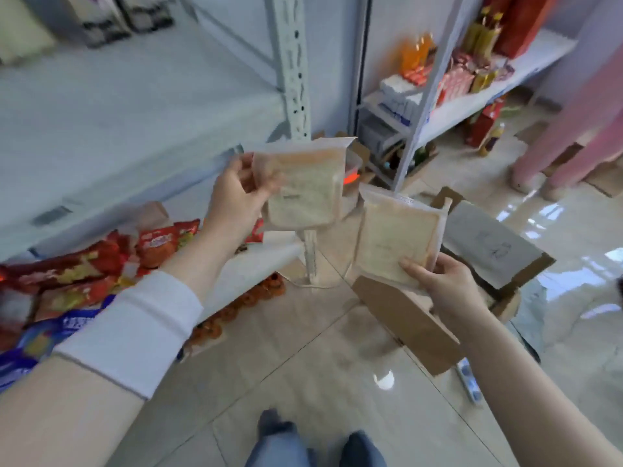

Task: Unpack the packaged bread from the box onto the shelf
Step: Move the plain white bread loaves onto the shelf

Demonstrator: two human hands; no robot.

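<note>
My left hand point(237, 193) grips one clear packet of sliced bread point(305, 190) by its left edge, holding it upright at the front corner of the white shelf point(111, 129). In my right hand point(445, 281) is a second bread packet point(394, 237), held by its lower right corner and tilted a little. That packet hangs above the open cardboard box point(408, 321) on the floor, whose brown flaps stick out to the left and right. The box's inside is hidden behind my right hand and the packet.
Red and blue snack bags point(84, 281) lie on the lower shelf at the left. A perforated white upright point(295, 72) stands behind the left packet. Another rack with bottles and packets point(448, 75) stands at the back right. A person in pink trousers point(573, 139) stands at the far right. My feet point(317, 443) are on glossy tiles.
</note>
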